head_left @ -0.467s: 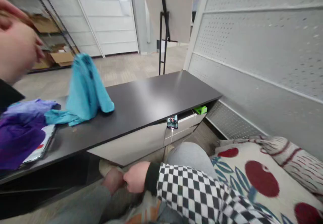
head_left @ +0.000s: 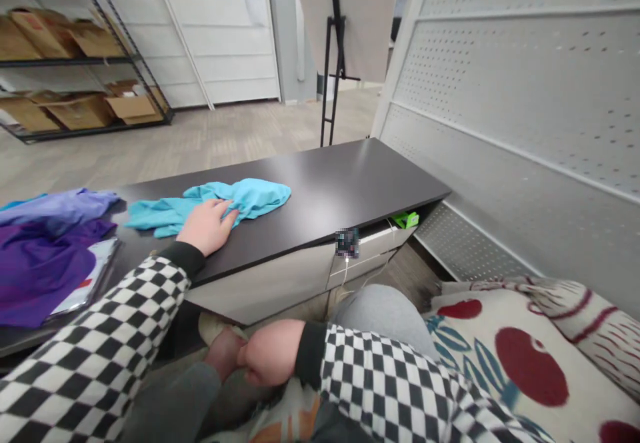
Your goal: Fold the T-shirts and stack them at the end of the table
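Observation:
On the dark table top lies a crumpled turquoise cloth (head_left: 260,198), spread out lengthwise. My left hand (head_left: 207,226) rests on its near edge, palm down with the fingers stretched out. Low in the view, my right hand (head_left: 273,353) is closed with curled fingers against my bare ankle (head_left: 225,353); whether it grips anything is hidden. To the left of the turquoise cloth sit a purple cloth (head_left: 45,270) and a lavender cloth (head_left: 75,204), heaped together. A flat plastic-wrapped packet (head_left: 97,270) sticks out from under the purple one.
The dark table (head_left: 330,183) has drawers below, with a phone (head_left: 347,243) on a white cable at its front and a green object (head_left: 406,220) beneath the top. A perforated white panel (head_left: 500,96) stands right. A patterned cushion (head_left: 480,343) lies beside my knee.
The turquoise cloth stood up in a peak and now lies flatter, reaching farther right. My left hand has come down from the upper left onto it. My right hand stays by the ankle.

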